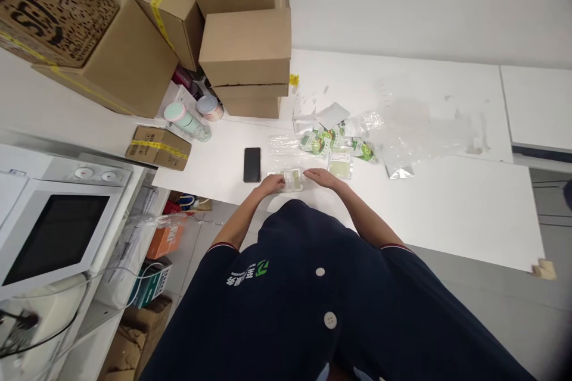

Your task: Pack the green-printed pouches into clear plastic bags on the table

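**Desk:** What are the fingers doing?

**Photographer:** Both hands meet over a small pale sachet (291,180) lying at the near edge of the white bench (447,214). The left hand (270,184) covers the sachet's left end, but it is too small in view to tell whether its fingers are curled, flat or pinching. The right hand (322,177) lies flat at the right end, fingers stretched and close together, gripping nothing.

**Desk:** And around them?

**Photographer:** A black phone (252,164) lies just beyond the left hand, near the same edge. Another pale sachet (340,165) sits just past the right hand. Behind it, toward mid-bench, is a cluster of green-printed pouches (333,143). Clear plastic bags (415,131) spread from there toward the far right. Cardboard boxes (245,47) with yellow tape are stacked at the far left corner. A smaller taped box (158,147) rests at the left edge, with two round tubs (196,114) between it and the stack.
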A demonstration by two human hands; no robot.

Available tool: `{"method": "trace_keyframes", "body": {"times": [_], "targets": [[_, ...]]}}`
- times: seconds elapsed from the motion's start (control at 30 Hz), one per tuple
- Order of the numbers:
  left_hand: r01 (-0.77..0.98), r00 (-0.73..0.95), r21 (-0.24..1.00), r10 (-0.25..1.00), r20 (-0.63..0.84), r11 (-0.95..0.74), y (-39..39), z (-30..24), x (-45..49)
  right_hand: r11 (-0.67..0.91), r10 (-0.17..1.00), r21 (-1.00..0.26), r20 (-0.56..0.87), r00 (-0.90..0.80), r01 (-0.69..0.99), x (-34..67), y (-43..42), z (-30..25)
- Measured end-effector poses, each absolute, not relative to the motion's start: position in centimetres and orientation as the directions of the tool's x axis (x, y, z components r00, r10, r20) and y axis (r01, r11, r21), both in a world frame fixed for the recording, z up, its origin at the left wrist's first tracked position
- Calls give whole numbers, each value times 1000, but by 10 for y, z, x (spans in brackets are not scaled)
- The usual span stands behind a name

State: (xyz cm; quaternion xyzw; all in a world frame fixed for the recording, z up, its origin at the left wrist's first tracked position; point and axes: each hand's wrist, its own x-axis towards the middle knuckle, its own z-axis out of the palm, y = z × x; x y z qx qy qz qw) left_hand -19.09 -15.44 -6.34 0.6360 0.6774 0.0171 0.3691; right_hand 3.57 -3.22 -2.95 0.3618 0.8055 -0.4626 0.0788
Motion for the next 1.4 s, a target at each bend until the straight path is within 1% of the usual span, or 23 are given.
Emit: {"method": "trace_keyframes", "body": {"times": [0.07,0.17,0.23,0.3,0.37,0.5,0.53,0.57,0.67,0.7,0.8,0.87,1.0,1.17,1.27,1.33,1.4], "targets": [[852,75,484,866,-494,202,-149,-67,-193,425,470,-639,-450,-759,641,30,-36,-26],[872,82,459,874,-478,169,-152,-73,-188,607,411,-479,-494,-767,634,14,-52,-30],[883,84,444,882,-463,149,-158,-74,-185,678,408,-370,-530,-744,635,4,-64,-37],[887,76,438,887,-455,148,-164,-75,-185,701,419,-309,-550,-722,643,-1,-72,-44],[883,72,444,891,-448,152,-170,-76,-187,702,414,-313,-552,-724,640,-2,-76,-49],[876,83,462,901,-425,137,-180,-77,-194,685,327,-423,-549,-769,593,2,-70,-50],[881,84,456,905,-418,129,-183,-77,-194,671,334,-439,-541,-772,598,1,-68,-50],[888,83,444,908,-410,119,-186,-77,-194,656,366,-442,-521,-771,611,-2,-65,-50],[912,79,399,917,-392,92,-194,-75,-189,652,527,-363,-415,-742,666,-16,-61,-55],[917,79,389,918,-389,85,-196,-73,-186,668,543,-333,-393,-742,666,-21,-60,-58],[921,69,381,926,-372,85,-199,-69,-181,723,496,-289,-415,-763,627,-30,-60,-69],[920,55,383,937,-344,86,-197,-67,-180,741,468,-290,-423,-776,606,-29,-60,-74],[918,56,389,945,-322,78,-188,-68,-184,747,453,-313,-405,-794,586,-20,-58,-76],[927,15,356,936,-351,119,-178,-75,-190,704,470,-367,-400,-787,608,-12,-57,-73],[930,-10,338,929,-370,145,-175,-79,-190,645,478,-412,-438,-761,643,-11,-57,-70],[930,-39,325,924,-381,174,-172,-79,-188,629,510,-382,-454,-730,677,-13,-62,-67],[929,-86,304,920,-381,213,-169,-77,-184,683,535,-316,-399,-745,659,-15,-71,-64]]}}
